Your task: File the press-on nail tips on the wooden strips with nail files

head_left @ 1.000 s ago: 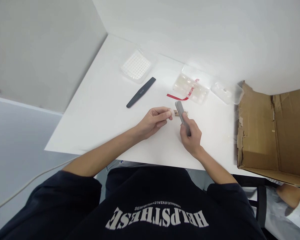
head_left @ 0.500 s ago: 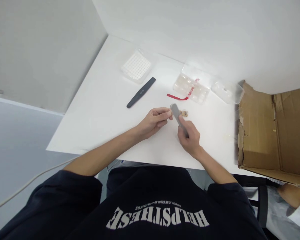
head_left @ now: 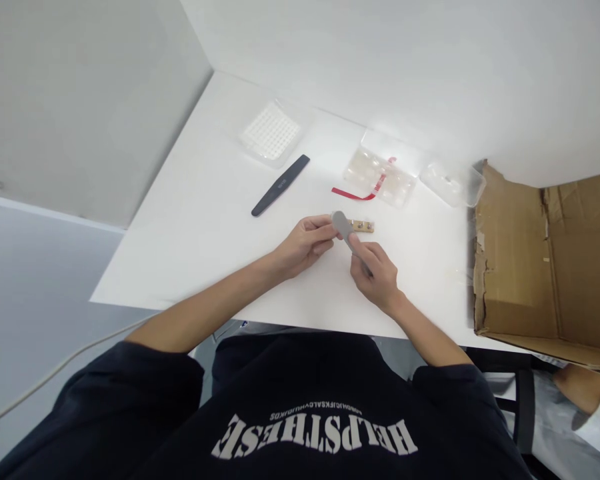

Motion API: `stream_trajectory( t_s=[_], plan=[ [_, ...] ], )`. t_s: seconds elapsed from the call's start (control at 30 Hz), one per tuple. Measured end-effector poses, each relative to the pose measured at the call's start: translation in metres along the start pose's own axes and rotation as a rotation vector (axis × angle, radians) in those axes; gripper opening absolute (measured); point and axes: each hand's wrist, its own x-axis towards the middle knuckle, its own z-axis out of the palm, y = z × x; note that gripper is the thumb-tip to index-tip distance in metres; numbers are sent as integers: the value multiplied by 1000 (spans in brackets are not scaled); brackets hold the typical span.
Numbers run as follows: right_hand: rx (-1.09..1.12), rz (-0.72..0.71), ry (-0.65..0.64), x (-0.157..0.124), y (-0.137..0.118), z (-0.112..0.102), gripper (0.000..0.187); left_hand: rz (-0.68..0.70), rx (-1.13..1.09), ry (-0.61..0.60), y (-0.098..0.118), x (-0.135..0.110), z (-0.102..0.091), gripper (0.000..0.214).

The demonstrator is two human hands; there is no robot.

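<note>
My right hand is wrapped around a grey nail file with a rounded end. The file slants up and to the left, and its tip lies over the fingertips of my left hand. That left hand is closed in a pinch. Whatever sits between its thumb and finger is small, pale and mostly covered by the file, so I cannot make it out. Just beyond the file lies a small tan strip with shiny metal bits on it, its left end hidden.
A dark nail file lies to the left, below a clear box holding a white gridded sheet. Farther back are an open clear compartment case, a red ribbon and a clear tray. A cardboard box stands at the right.
The grey nail file has shifted left across my left fingertips, and its flat face now shows more. More of the tan strip is uncovered. My left hand has barely moved.
</note>
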Motion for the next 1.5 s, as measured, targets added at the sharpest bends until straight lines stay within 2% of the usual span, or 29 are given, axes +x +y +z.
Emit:
stream_trajectory(
  t_s=[0.1, 0.23, 0.4, 0.5, 0.67, 0.8, 0.9, 1.03, 1.17, 1.3, 1.43, 1.5],
  plan=[
    [-39, 40, 30, -2, 2, 1, 69, -5, 6, -7, 0, -1, 0, 34],
    [-23, -27, 10, -3, 3, 3, 71, -22, -27, -11, 1, -1, 1, 33],
    [-33, 6, 52, -4, 3, 3, 70, -23, -44, -11, 2, -1, 3, 35],
    [-12, -31, 12, -5, 4, 3, 72, -36, -66, -24, 2, -1, 3, 33],
    [-2, 24, 67, -3, 4, 3, 70, -41, -63, -19, 2, -1, 2, 36],
    [38, 12, 19, -1, 1, 2, 71, -35, -52, -29, 2, -2, 2, 34],
    [44, 72, 62, 0, 0, 2, 68, -15, -16, -20, 1, -2, 2, 35],
    [74, 25, 31, 1, -1, 2, 69, -12, 7, -17, 2, -2, 3, 33],
    [92, 142, 53, 3, -4, 1, 61, 0, 41, -36, 3, -2, 4, 36],
    [138, 97, 24, 4, -6, -1, 60, 6, 47, -80, 4, -3, 5, 36],
    [151, 318, 15, 2, -4, -3, 49, 3, 54, -123, 5, -4, 5, 36],
    [159, 348, 32, 1, -4, -4, 47, -5, 43, -145, 6, -4, 4, 37]
  ],
)
